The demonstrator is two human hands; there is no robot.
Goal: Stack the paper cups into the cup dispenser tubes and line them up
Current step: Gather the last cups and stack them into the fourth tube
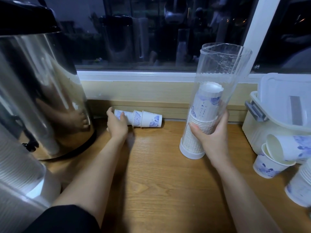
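A clear cup dispenser tube (218,71) stands upright on the wooden counter, tilted slightly right, about half full of nested white paper cups with blue prints. My right hand (212,132) grips the tube around its lower middle. At the back of the counter a short nested row of paper cups (146,118) lies on its side against the wall. My left hand (117,124) wraps its fingers around the left end of that row. More loose cups (276,155) lie at the right, and a cup stack (301,185) shows at the right edge.
A large steel hot-water urn (38,91) stands at the left. Another cup-filled tube (18,175) sits at the lower left. A white lidded plastic box (279,111) stands at the right. A window sill (134,76) runs along the back.
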